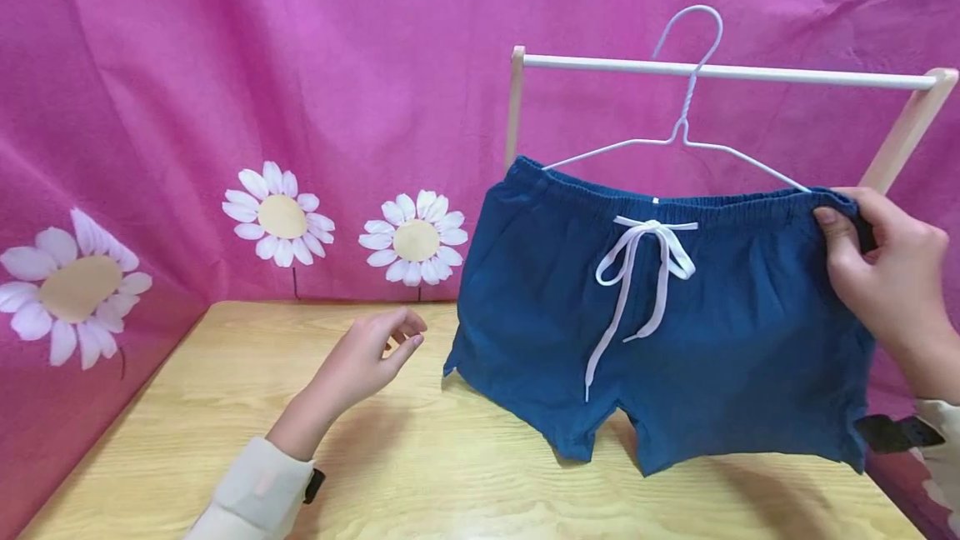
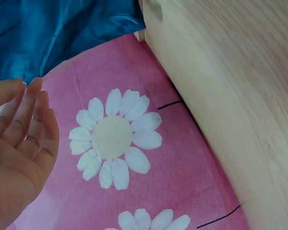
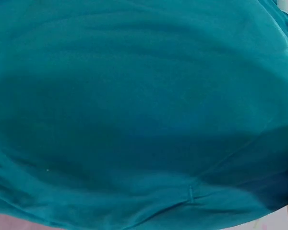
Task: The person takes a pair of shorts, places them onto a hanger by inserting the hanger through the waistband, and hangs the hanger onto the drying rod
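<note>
Blue shorts [image 1: 660,298] with a white drawstring [image 1: 648,252] tied in a bow hang spread at the right of the head view. Inside their waistband sit the two ends of a white wire hanger [image 1: 686,111], its hook over the rail of a small rack [image 1: 787,73]. My right hand [image 1: 896,265] pinches the waistband's right corner, thumb in front; in the right wrist view the blue cloth [image 3: 134,105] fills nearly everything. To the left of the shorts, my left hand [image 1: 375,352] holds nothing, its fingers loosely bent and apart from the cloth.
Wooden posts [image 1: 514,107] carry the white rail at both ends. Below lies a light wood table [image 1: 225,407]. A pink cloth [image 1: 375,65] with printed daisies covers the back and left side.
</note>
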`<state>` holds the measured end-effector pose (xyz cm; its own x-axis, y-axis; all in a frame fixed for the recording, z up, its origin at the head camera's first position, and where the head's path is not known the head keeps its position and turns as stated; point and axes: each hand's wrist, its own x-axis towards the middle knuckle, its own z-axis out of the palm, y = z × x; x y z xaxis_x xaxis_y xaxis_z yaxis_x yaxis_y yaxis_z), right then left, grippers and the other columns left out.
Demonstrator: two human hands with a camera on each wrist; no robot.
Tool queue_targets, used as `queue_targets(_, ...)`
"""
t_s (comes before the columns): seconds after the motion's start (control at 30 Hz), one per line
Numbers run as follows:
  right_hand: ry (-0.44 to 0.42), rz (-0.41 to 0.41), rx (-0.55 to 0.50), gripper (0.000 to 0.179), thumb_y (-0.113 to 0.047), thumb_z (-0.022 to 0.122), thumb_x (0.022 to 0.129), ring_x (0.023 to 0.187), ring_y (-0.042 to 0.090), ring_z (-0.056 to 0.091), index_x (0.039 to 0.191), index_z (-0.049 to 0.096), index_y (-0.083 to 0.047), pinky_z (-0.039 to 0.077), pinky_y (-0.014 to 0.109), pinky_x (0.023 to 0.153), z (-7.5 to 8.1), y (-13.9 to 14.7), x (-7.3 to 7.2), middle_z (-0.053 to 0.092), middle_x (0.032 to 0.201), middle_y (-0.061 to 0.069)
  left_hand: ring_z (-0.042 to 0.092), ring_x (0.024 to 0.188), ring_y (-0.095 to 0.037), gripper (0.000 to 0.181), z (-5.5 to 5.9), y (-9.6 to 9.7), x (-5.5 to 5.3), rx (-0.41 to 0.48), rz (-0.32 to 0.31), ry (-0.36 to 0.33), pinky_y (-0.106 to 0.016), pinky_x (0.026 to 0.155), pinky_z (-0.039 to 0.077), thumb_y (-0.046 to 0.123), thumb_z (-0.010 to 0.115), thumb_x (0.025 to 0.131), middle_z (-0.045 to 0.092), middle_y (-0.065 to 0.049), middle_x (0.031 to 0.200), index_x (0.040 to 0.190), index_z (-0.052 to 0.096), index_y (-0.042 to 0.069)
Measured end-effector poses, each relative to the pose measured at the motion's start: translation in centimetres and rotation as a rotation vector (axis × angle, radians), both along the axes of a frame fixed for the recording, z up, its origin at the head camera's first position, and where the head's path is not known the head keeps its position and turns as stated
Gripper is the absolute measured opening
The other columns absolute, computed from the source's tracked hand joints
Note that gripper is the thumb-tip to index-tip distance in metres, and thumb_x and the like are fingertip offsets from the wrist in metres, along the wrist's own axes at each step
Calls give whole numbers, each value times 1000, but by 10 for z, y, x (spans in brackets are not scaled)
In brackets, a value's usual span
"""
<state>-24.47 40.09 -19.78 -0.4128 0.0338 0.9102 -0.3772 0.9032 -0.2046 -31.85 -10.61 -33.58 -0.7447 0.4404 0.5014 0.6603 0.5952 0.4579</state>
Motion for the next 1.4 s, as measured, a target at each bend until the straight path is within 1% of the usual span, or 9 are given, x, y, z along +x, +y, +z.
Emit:
queue_targets(0.2,-27,0,-73,23,-10,62,100,70,-15,38,112,66,9,31,2,66,4,12,2,47,91,-45,66,88,-15,9,-2,-4,2,-33,12,-14,-35,74,54,10,69,96,72,4,92,105,70,12)
queue_targets(0.47,-25,-15,-133,25,-12,60,101,74,-14,41,110,65,10,31,5,70,11,22,-12,47,87,-42,66,86,-17,8,-2,-12,6,-61,83,-16,-36,73,52,9,69,95,72,6,89,102,70,13)
queue_targets(0.73,60,72,-243,12,-11,61,100,82,-11,48,98,73,-10,33,9,77,17,42,-24,55,89,-35,67,86,-17,7,-3,-15,6,-64,64,-20,-35,72,52,9,69,95,72,6,88,100,69,14)
queue_targets(0.9,79,-24,-248,17,-16,62,100,84,-14,44,101,66,-32,32,8,81,15,51,-26,48,88,-39,66,88,-16,7,-2,-17,7,-83,71,-43,-35,73,53,11,69,96,71,8,90,101,70,15)
queue_targets(1.03,87,-121,-220,16,-22,61,101,86,-19,40,100,73,-10,30,5,83,12,57,-29,45,92,-41,66,88,-15,6,-2,-17,8,-94,68,-35,-35,74,52,12,69,96,71,8,90,101,70,15)
queue_targets(1.13,61,-230,-179,39,-30,57,104,92,-7,50,114,66,7,29,6,88,10,64,-33,64,98,-15,66,87,-15,5,0,-16,8,-100,58,-29,-35,74,53,12,69,96,71,8,90,100,70,15)
queue_targets(1.27,21,-357,-156,50,-39,46,107,109,29,56,129,60,2,33,16,104,6,80,-46,60,119,26,66,87,-15,5,1,-16,10,-107,61,-36,-36,74,53,12,68,96,71,8,90,99,71,15)
queue_targets(1.3,8,-367,-164,52,-41,44,107,113,39,53,133,59,1,35,23,108,7,83,-49,59,121,27,66,87,-15,5,1,-16,10,-107,63,-36,-36,74,53,12,68,96,71,7,90,99,71,15)
queue_targets(1.4,-12,-402,-182,53,-43,41,107,118,38,52,138,56,-3,35,35,113,8,84,-53,58,125,26,66,87,-15,5,-1,-16,11,-108,66,-38,-35,74,53,12,69,96,71,7,91,99,71,15)
